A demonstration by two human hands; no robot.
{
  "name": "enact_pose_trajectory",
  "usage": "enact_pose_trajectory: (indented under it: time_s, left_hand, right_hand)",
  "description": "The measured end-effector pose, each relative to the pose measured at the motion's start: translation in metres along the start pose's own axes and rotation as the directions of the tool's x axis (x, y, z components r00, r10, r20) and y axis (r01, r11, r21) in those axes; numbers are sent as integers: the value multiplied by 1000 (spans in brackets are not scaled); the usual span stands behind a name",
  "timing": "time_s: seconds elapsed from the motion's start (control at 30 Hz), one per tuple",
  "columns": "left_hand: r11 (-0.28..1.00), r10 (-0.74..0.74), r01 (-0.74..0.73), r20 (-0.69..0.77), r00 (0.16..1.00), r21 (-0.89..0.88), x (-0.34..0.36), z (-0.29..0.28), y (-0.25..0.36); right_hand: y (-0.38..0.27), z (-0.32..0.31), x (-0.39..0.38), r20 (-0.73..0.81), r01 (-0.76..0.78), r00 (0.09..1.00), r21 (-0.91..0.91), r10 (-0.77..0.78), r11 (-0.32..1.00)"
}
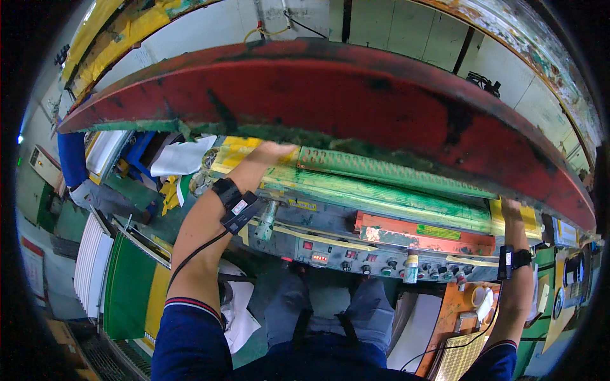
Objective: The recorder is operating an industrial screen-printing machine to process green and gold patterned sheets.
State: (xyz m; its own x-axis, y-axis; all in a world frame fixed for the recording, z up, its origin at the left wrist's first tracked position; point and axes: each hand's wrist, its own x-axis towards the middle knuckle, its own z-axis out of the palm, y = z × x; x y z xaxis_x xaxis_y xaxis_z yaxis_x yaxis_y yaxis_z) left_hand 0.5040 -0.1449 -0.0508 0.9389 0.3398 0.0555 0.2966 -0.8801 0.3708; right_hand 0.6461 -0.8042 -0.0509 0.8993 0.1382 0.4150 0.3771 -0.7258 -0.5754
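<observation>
A long green panel [381, 170] with rows of small copper-coloured marks lies across the machine bed, between my two hands. At its left end is my left hand [277, 150], back upward, with the fingertips largely hidden. My right hand [511, 208] is by its right end, the fingers out of sight under the long red beam [330, 95]. That beam, smeared with dark and green stains, crosses in front of the far part of the machine. Nearer me, a green-stained yellowish surface [381, 200] runs along the machine.
An orange-red bar [426, 233] sits above the control panel [337, 255] with knobs and displays. Stained cylinders [267, 221] stick out in front. Racked boards [130, 286] stand at left; an orange table [454, 317] holds a tape roll [474, 296]. Another person [79, 159] stands far left.
</observation>
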Motion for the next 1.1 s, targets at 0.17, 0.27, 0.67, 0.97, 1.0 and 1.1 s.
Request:
enact_pose_trajectory:
  time_s: [0.17, 0.27, 0.67, 0.97, 1.0, 1.1]
  left_hand:
    - [1000, 4, -4, 0, 1000, 0, 3, 1, -1]
    - [1000, 0, 0, -4, 1000, -2, 2, 1, -6]
    - [999, 27, -28, -14, 1000, -41, -3, 4, -2]
    - [673, 174, -286, -229, 958, -683, -60, 32, -43]
    - [780, 288, -420, -328, 899, -464, -71, 20, -14]
    - [800, 343, -504, -439, 830, -326, -76, 24, -17]
  right_hand:
    - [7, -2, 6, 18, 18, 1000, -33, -17, 999]
    - [11, 0, 4, 35, 30, 999, -52, -29, 998]
    - [-13, -2, -13, -26, -1, 1000, 47, 2, 999]
    - [-102, 2, -28, 33, -247, 969, 156, 245, 956]
    - [-98, -8, -33, -19, -238, 970, 121, 242, 964]
    - [-79, 8, -26, -29, -162, 983, 343, 182, 925]
